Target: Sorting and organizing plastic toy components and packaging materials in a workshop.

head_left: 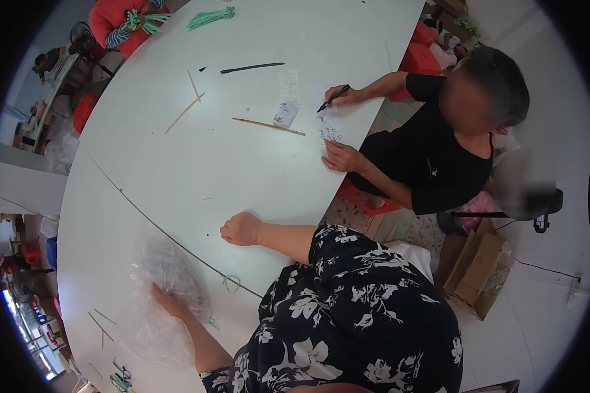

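Note:
My left hand (pixel 168 302) is at a crumpled clear plastic bag (pixel 152 334) on the left of the white table, closed on its film. The bag bulges beyond the hand, and folds of plastic partly hide my fingers. My right hand (pixel 241 229) rests on the tabletop as a loose fist, with nothing visible in it. Between my hands a long thin dark rod (pixel 170 236) runs diagonally across the table. A green loop of tie (pixel 231 283) lies by the rod's near end.
At the right, a co-worker's hand holds a black marker (pixel 335 97) over a written paper slip (pixel 329 126). Wooden sticks (pixel 269 126) and a dark strip (pixel 252 67) lie farther off. A green bundle (pixel 211 18) sits at the far edge, near another person holding green stems (pixel 147 21).

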Available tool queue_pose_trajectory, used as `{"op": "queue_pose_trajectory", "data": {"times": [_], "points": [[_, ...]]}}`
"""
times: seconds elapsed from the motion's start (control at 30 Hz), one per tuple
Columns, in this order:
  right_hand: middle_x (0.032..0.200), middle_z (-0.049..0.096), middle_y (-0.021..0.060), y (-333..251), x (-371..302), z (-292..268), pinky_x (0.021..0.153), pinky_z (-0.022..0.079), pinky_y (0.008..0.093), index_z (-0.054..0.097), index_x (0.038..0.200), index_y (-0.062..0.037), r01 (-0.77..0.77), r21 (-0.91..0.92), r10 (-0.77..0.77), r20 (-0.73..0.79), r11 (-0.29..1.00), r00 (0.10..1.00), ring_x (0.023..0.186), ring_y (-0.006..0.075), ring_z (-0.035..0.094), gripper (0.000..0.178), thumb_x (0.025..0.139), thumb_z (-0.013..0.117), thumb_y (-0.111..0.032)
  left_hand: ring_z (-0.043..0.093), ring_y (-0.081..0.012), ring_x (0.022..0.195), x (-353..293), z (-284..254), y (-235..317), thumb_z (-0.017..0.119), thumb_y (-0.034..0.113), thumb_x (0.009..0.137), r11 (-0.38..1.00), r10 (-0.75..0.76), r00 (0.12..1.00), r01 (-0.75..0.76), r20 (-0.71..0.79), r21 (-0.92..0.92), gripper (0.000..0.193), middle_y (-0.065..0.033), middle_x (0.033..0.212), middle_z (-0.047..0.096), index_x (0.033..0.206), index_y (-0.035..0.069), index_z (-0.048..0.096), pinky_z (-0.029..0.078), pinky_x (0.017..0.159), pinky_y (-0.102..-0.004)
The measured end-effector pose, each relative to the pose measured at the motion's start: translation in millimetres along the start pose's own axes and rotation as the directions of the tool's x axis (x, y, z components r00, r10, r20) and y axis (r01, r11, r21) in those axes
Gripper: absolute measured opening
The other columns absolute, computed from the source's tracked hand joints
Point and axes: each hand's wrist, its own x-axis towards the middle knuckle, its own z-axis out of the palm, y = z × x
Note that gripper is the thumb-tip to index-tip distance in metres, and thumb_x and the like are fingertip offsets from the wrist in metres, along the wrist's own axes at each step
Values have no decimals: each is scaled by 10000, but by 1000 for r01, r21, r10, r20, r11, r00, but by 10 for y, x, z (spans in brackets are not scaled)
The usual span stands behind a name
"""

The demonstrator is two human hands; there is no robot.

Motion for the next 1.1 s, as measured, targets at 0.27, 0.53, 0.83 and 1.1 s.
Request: {"op": "queue_pose_trajectory", "data": {"times": [0.27, 0.53, 0.83, 1.1], "points": [[637, 562, 46, -198, -74, -64, 531, 480, 372, 529, 686, -105, -166, -146, 155, -80, 975, 985, 588, 236, 585, 171, 786, 601, -223, 437, -263, 1179, 58, 6, -92, 487, 307, 892, 996, -16, 1000, 18, 17, -86, 509, -146, 1275, 470, 1259, -44, 453, 316, 1019, -361], [663, 572, 53, -388, -147, -144, 562, 489, 372, 533, 696, -97, -230, -201, 228, -30, 952, 973, 625, 244, 594, 165, 792, 594, -217, 411, -270, 1210, 132, -129, -203, 501, 336, 890, 996, 72, 996, -69, 47, -63, 569, -154, 1321, 435, 1303, -46, 414, 299, 1032, -360], [656, 572, 49, -383, -156, -126, 543, 489, 371, 540, 696, -95, -255, -220, 254, -34, 942, 967, 615, 242, 594, 151, 781, 595, -206, 391, -266, 1235, -274, 191, 267, 486, 351, 915, 992, 74, 989, -60, 130, -112, 588, -166, 1343, 413, 1314, -70, 389, 270, 1054, -343], [647, 561, 44, -285, -162, -145, 532, 479, 369, 540, 705, -100, -235, -163, 232, -38, 958, 972, 599, 237, 583, 142, 779, 601, -205, 428, -292, 1208, -7, 60, -18, 527, 315, 871, 995, 48, 998, -45, 32, -91, 597, -166, 1345, 414, 1327, -42, 383, 336, 1022, -375]]}}
